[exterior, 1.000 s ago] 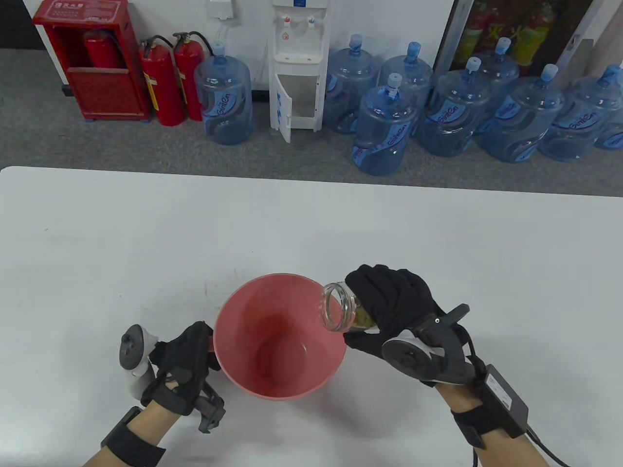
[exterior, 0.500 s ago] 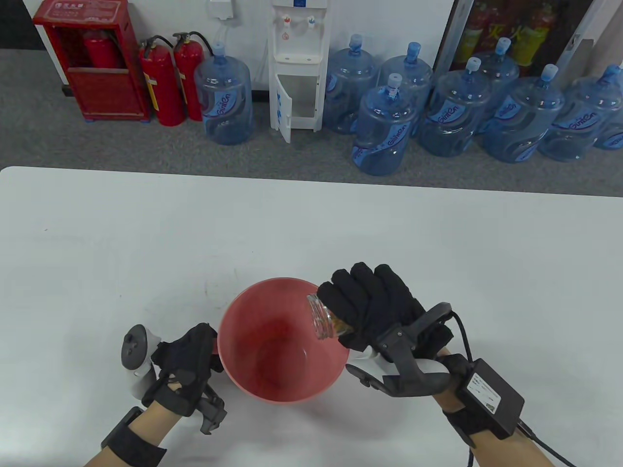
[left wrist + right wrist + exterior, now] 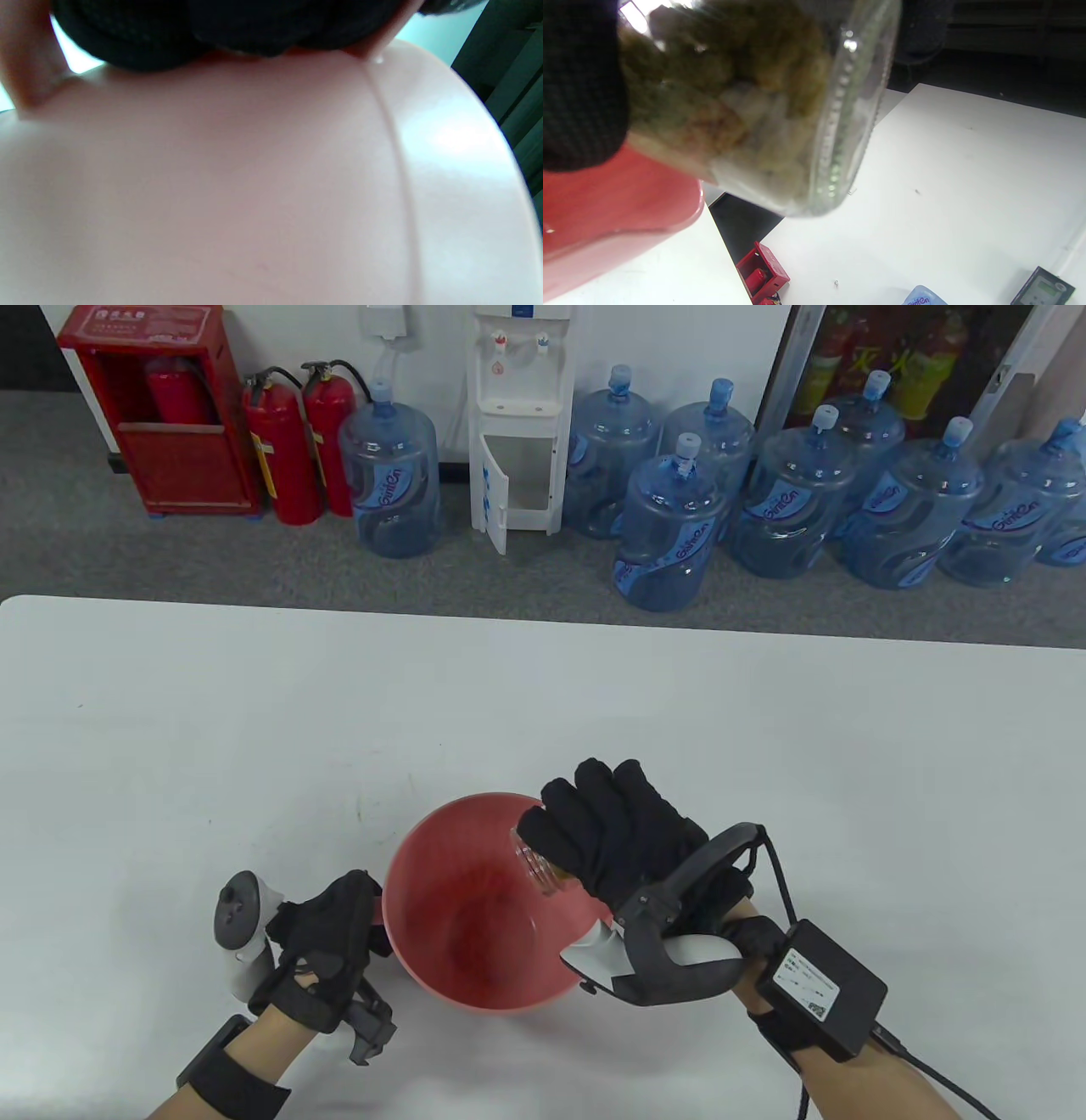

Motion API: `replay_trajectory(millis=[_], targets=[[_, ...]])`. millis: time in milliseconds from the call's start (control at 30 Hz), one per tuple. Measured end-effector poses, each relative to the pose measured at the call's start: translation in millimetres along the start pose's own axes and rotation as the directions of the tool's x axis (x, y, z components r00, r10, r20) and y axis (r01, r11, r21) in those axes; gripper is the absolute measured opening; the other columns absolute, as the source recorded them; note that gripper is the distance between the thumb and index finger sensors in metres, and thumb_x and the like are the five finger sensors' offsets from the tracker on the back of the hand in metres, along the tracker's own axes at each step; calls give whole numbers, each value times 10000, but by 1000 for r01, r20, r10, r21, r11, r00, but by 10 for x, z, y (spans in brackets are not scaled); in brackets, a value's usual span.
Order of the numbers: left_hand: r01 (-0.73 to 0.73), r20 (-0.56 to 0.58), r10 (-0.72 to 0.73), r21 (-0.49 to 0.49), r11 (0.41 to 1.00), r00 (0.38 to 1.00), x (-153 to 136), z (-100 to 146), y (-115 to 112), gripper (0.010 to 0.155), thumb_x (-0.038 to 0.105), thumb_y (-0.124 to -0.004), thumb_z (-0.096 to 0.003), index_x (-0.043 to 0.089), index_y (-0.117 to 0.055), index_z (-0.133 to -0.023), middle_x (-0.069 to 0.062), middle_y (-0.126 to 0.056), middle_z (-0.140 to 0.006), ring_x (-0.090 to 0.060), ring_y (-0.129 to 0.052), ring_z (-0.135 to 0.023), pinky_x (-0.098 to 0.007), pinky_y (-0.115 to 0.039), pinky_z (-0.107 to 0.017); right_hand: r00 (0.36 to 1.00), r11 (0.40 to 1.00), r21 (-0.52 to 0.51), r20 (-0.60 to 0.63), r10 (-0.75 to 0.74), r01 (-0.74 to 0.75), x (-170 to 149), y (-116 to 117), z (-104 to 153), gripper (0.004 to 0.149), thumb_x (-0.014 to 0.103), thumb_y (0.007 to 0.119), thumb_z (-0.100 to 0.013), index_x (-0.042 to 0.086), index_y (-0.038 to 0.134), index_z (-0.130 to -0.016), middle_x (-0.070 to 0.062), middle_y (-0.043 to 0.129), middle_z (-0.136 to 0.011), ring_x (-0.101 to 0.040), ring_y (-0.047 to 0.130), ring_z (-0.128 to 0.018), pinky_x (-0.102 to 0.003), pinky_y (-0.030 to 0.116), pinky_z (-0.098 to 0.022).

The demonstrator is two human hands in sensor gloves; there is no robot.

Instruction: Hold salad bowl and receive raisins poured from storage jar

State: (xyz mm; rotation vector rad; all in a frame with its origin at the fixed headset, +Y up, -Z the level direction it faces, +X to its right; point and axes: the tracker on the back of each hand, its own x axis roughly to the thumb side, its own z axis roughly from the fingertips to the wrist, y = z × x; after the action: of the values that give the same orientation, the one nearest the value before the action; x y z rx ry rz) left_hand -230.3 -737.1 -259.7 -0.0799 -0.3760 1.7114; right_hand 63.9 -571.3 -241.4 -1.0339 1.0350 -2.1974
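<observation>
R hand [image 3: 619,831] tips jar [image 3: 536,867] over bowl [image 3: 424,848]; "GiriCn" on bottles [image 3: 679,534]

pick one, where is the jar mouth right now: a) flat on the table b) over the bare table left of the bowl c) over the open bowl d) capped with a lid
c: in the table view the right hand tips the jar so its open mouth sits above the inside of the bowl, which the left hand grips at the rim.
</observation>
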Motion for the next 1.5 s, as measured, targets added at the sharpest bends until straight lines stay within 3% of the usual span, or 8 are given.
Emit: replay_trajectory(millis=[867,1500], targets=[[5,3,-5,-7,1000,1000,-11,0,-11,481,537,-567,-429,153,-855,-414,-24,-879,-282,-364,-902,-325,-573,-705,-503,986,992,-28,117,123,-120,95,-78,-100,1023,620,1038,-135,498,447,-961,153,576,-1061,-152,673,-987,-468,576,-750],[2,5,-2,-14,1000,1000,-15,7,-22,482,536,-566,-429,151,-855,-413,-26,-878,-281,-366,-899,-320,-574,-704,-502,982,990,-54,127,138,-132,150,-65,-122,1025,609,1039,-140,502,434,-960,157,555,-1065,-156,650,-995,-471,563,-754]])
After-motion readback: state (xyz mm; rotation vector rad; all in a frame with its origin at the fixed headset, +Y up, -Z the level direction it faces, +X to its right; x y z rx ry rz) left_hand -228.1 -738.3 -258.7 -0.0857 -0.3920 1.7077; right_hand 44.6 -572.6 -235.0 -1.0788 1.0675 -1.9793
